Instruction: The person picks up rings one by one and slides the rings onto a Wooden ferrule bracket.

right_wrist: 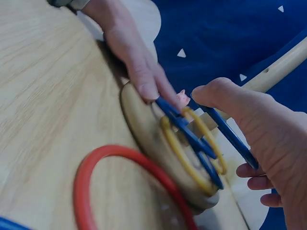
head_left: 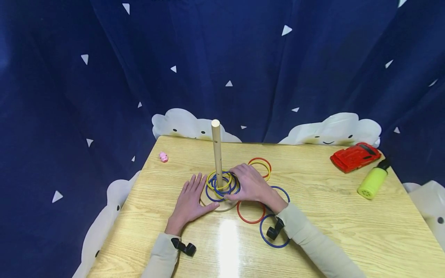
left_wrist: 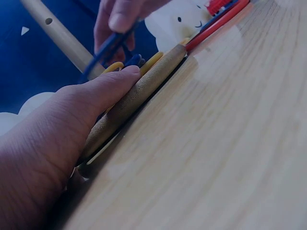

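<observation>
Gripping blue ring (right_wrist: 231, 136) in right hand (head_left: 248, 182) above yellow, blue rings (right_wrist: 193, 140) round wooden peg (head_left: 217, 154), resting straight-fingered left hand (head_left: 189, 202) against base (left_wrist: 136, 101).

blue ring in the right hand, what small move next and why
Probably lower the blue ring onto the other rings: the right hand holds it above them, seemingly around the peg, and the left hand rests against the base.
</observation>
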Available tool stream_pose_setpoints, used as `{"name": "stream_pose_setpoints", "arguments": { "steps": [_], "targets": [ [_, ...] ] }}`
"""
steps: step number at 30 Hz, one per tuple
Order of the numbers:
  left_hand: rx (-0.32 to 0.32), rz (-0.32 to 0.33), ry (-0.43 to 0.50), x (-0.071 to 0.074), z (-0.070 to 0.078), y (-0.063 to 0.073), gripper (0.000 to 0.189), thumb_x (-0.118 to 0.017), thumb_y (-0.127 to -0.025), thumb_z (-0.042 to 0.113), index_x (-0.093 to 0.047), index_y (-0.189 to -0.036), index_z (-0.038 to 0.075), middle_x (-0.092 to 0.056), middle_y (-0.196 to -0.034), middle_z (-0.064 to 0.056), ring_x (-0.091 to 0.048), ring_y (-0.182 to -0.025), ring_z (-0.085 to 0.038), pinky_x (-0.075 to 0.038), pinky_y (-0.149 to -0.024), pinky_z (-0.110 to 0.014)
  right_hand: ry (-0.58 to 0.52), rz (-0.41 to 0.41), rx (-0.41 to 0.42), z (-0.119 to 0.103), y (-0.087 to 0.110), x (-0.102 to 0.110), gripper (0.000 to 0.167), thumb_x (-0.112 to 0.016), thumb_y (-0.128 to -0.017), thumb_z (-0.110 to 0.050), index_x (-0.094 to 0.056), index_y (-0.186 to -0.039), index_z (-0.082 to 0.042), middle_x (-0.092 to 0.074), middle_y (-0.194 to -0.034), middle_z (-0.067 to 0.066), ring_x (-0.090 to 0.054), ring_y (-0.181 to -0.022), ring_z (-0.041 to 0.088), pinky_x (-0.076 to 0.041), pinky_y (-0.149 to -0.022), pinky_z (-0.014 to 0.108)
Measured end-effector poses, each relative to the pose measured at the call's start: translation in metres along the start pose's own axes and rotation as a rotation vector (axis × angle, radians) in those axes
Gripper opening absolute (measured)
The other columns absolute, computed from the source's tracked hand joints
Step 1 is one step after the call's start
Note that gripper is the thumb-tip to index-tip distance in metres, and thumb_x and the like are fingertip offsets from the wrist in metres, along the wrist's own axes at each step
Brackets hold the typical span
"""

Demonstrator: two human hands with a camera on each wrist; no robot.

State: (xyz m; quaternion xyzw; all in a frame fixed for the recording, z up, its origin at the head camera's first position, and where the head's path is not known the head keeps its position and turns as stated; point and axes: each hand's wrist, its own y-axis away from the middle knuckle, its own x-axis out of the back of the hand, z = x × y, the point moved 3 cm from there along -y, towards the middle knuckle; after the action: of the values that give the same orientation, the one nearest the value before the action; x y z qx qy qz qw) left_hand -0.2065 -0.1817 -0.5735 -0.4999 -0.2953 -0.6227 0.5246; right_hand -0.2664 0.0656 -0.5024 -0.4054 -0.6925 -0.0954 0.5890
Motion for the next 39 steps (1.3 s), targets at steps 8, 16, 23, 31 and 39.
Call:
{"name": "stream_pose_setpoints", "arguments": {
  "steps": [8, 16, 23, 31, 39],
  "targets": [
    [0.0, -0.007, -0.005, 0.001, 0.001, 0.0, 0.116, -0.055, -0.084, 0.086, -0.02, -0.169, 0.015, -0.019, -0.174, -0.012, -0.014, -0.161, -0.033, -0.013, -0.13, -0.052, 0.04, -0.04, -0.036, 0.005, 0.014, -0.01, 0.096, -0.076, -0.072, -0.077, -0.065, -0.136, -0.006, -0.068, -0.126, 0.008, -0.059, -0.117, 0.026, -0.05, -0.097, 0.046],
    [-0.008, -0.002, 0.011, 0.001, 0.002, -0.002, 0.116, -0.055, -0.084, 0.086, -0.019, -0.169, 0.016, -0.019, -0.174, -0.012, -0.014, -0.161, -0.034, -0.013, -0.129, -0.053, 0.027, 0.042, -0.097, 0.016, 0.04, -0.002, 0.091, -0.079, -0.074, -0.072, -0.064, -0.135, -0.005, -0.067, -0.128, 0.009, -0.059, -0.119, 0.03, -0.05, -0.098, 0.049],
    [-0.009, 0.005, -0.007, 0.0, -0.001, -0.002, 0.116, -0.053, -0.084, 0.087, -0.019, -0.169, 0.016, -0.02, -0.173, -0.012, -0.015, -0.161, -0.034, -0.014, -0.129, -0.053, 0.003, 0.108, -0.12, 0.026, 0.068, 0.009, 0.086, -0.082, -0.078, -0.061, -0.062, -0.139, -0.003, -0.063, -0.134, 0.013, -0.057, -0.126, 0.033, -0.048, -0.103, 0.052],
    [0.001, -0.015, -0.009, 0.0, -0.001, -0.002, 0.116, -0.053, -0.084, 0.087, -0.016, -0.169, 0.017, -0.018, -0.174, -0.012, -0.012, -0.161, -0.033, -0.013, -0.129, -0.052, -0.002, 0.126, -0.188, 0.041, 0.099, 0.015, 0.086, -0.08, -0.08, -0.061, -0.06, -0.141, -0.004, -0.06, -0.134, 0.013, -0.055, -0.126, 0.033, -0.047, -0.101, 0.051],
    [0.006, -0.02, -0.004, 0.0, -0.001, -0.002, 0.116, -0.054, -0.084, 0.086, -0.016, -0.169, 0.018, -0.019, -0.174, -0.012, -0.012, -0.161, -0.033, -0.012, -0.13, -0.052, -0.003, 0.146, -0.266, 0.055, 0.128, 0.019, 0.088, -0.085, -0.076, -0.06, -0.062, -0.138, -0.002, -0.06, -0.133, 0.016, -0.054, -0.125, 0.035, -0.045, -0.102, 0.055]
  ]
}}
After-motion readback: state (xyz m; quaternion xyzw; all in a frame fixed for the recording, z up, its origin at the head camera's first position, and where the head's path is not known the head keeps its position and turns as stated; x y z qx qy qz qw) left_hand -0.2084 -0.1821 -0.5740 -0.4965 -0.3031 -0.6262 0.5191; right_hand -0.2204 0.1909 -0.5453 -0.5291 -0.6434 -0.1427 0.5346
